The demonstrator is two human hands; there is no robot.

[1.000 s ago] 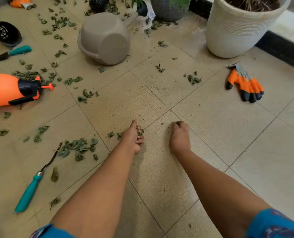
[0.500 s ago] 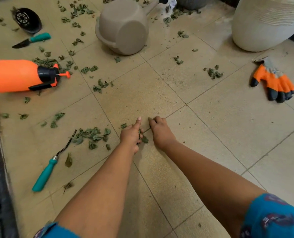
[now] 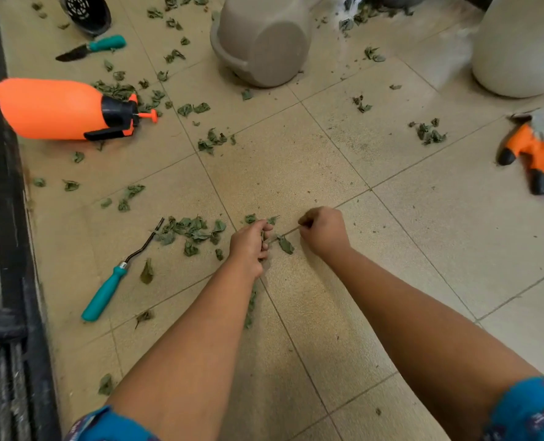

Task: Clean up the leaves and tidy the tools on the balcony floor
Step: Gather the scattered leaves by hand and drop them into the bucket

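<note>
At centre floor, left hand (image 3: 248, 246) fists gathered crumpled green leaves (image 3: 189, 232), acting as the bin; right hand (image 3: 323, 230) curled, seemingly pinching scraps. Most leaves remain scattered left and far; teal-handled hook weeder (image 3: 105, 289) untouched.

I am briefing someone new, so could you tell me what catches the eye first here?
The bright orange sprayer lying on its side at far left stands out first. Then green leaves strewn over the tiles, and both hands, left hand and right hand, gathering them at centre.
</note>
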